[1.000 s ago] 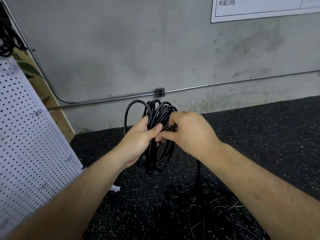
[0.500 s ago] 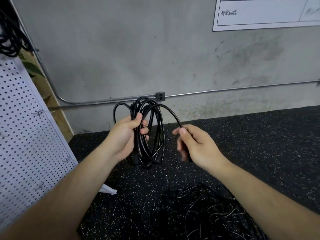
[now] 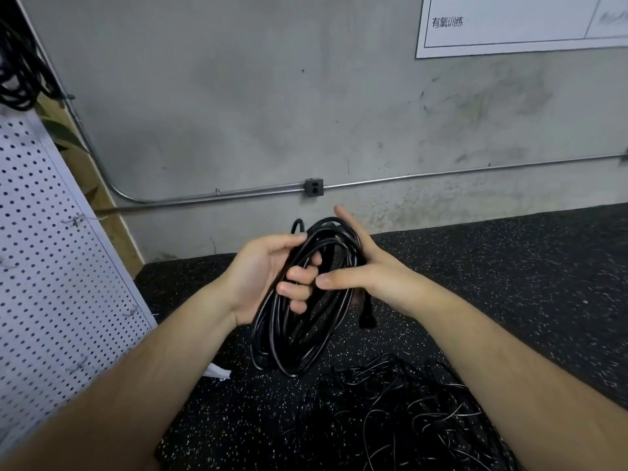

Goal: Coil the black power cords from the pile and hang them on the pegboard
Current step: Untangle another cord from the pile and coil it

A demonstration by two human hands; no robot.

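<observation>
Cord coiled in glossy black oval loops, left hand gripping

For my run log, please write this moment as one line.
step: coiling | left hand: grips coiled cord | right hand: index and thumb straight at cord, rest hidden | pile: on floor | pegboard: left

Both forearms bare, reaching forward. Left hand grips coil, fingers curled round strands, thumb over top. Right hand just beside it, index straight up, thumb straight toward left fingers; other fingers hidden
</observation>
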